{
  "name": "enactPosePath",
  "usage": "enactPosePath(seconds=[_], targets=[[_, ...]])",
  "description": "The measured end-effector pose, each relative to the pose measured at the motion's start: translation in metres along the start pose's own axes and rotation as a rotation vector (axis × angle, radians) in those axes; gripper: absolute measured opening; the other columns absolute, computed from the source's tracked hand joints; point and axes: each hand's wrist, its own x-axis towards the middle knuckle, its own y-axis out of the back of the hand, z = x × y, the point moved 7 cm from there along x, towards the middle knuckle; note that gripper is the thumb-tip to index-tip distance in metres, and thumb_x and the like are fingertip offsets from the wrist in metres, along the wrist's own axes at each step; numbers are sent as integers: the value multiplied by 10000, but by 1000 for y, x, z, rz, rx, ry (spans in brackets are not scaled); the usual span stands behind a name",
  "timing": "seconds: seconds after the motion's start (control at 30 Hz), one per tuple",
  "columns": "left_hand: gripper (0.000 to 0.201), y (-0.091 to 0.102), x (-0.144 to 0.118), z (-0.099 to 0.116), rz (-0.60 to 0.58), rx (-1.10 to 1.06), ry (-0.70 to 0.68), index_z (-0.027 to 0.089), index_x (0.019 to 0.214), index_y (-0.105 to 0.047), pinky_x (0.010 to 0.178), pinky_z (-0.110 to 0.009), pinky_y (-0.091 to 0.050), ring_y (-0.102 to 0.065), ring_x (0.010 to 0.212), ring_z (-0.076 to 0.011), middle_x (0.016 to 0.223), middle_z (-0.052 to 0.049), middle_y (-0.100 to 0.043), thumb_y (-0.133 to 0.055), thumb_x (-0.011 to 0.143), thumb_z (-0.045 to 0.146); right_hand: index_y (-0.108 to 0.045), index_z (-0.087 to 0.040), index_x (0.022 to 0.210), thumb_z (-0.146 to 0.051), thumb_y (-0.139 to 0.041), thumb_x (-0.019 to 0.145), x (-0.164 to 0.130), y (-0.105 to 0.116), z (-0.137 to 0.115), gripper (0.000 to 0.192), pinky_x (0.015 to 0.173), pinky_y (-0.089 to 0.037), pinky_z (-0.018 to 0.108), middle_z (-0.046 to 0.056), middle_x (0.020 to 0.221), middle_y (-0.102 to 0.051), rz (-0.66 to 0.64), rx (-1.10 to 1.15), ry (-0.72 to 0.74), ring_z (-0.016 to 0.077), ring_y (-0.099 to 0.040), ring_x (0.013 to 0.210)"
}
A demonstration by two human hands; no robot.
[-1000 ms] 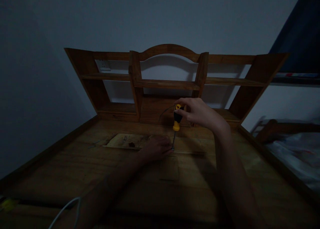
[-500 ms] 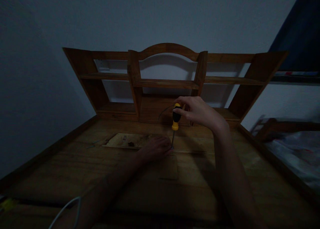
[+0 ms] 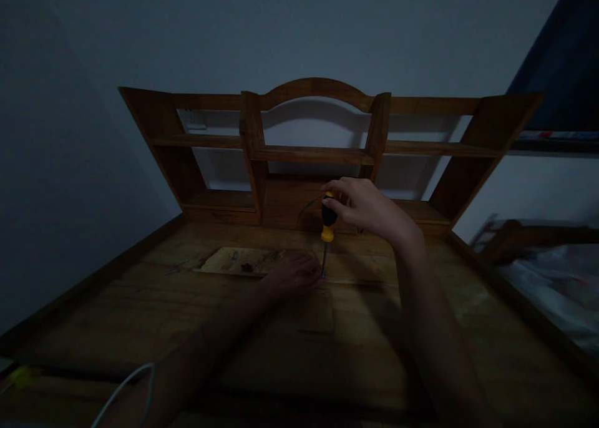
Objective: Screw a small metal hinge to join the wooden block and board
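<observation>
Head view, dim light: my right hand is closed around the top of the yellow-and-black screwdriver, which stands upright with its tip down on the wooden desk. My left hand lies flat just beside the tip, fingers against the shaft's foot, gripping nothing I can make out.

One screwdriver, two hands (one person's), one wooden desk, one cable

No legible text or labels anywhere.
</observation>
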Motion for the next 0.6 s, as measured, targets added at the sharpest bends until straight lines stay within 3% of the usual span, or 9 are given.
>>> enactPosePath(seconds=[0.27,0.47,0.6], targets=[[271,-1,2,-5,4,-34,38,181,888,-634,687,-279,-403,-593,775,-145,879,-28,-656,-524,1041,376,-719,-160,1040,-455,-571,1002,2,-4,-4,332,787,-434,321,98,973,-709,38,-116,-4,227,-659,880],[243,-1,0,-1,-11,-6,38,186,954,-645,750,-297,-449,-624,854,-166,952,-50,-680,-501,1050,356,-723,-158,1261,-385,-542,1009,2,-4,-6,385,910,-469,348,127,1151,-749,38,-106,-5,257,-700,1014],[230,-5,-1,-1,2,-41,34,181,971,-671,752,-282,-477,-640,877,-161,1004,-52,-689,-514,1046,330,-709,-128,1295,-356,-530,1012,2,-6,-3,405,942,-478,349,139,1201,-752,38,-77,-16,264,-704,1064]])
